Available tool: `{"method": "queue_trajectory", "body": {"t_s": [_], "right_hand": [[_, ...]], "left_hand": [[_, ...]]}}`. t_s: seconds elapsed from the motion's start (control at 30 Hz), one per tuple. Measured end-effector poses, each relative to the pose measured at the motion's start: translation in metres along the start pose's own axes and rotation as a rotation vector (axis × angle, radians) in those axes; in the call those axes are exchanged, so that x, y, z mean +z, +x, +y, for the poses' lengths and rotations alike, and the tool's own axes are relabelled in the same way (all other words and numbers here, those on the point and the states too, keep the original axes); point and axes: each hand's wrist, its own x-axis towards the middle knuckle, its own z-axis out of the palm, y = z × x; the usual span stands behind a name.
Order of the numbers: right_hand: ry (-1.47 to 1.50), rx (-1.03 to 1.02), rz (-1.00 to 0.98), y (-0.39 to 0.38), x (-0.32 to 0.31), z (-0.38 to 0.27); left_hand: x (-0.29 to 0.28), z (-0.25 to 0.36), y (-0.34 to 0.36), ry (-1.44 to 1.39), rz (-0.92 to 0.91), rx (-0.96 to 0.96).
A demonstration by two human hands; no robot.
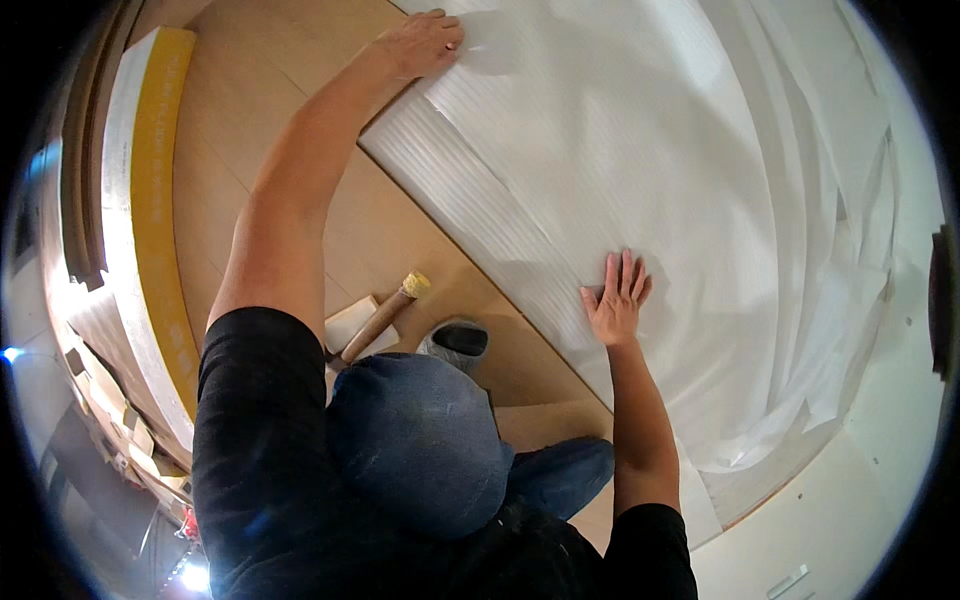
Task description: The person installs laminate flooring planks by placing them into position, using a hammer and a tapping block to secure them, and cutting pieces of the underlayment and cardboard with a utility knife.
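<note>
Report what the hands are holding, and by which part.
The right hand holds nothing: it lies open on the white sheet. The left hand is at that sheet's edge; whether it grips anything cannot be told.

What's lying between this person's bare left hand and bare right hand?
In the head view, broad white ribbed foam-like sheeting lies between the left hand and right hand; nothing else shows there.

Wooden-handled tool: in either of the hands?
No, the tool lies near the shoe, while the left hand is at the white sheet and the right hand spreads on it.
</note>
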Motion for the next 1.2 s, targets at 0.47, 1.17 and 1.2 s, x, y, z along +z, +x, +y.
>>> {"method": "queue_trajectory", "body": {"t_s": [0.47, 1.17, 1.2], "right_hand": [[0.024, 0.087, -0.063, -0.009, 0.007, -0.01], [0.08, 2.496, 0.029, -0.803, -0.032, -0.228], [0.082, 2.668, -0.003, -0.841, -0.021, -0.287]], "left_hand": [[0.036, 0.083, -0.068, 0.069, 0.135, -0.053], [0.026, 0.031, -0.002, 0.01, 0.073, 0.278], [0.022, 0.062, 0.005, 0.037, 0.004, 0.21]]}}
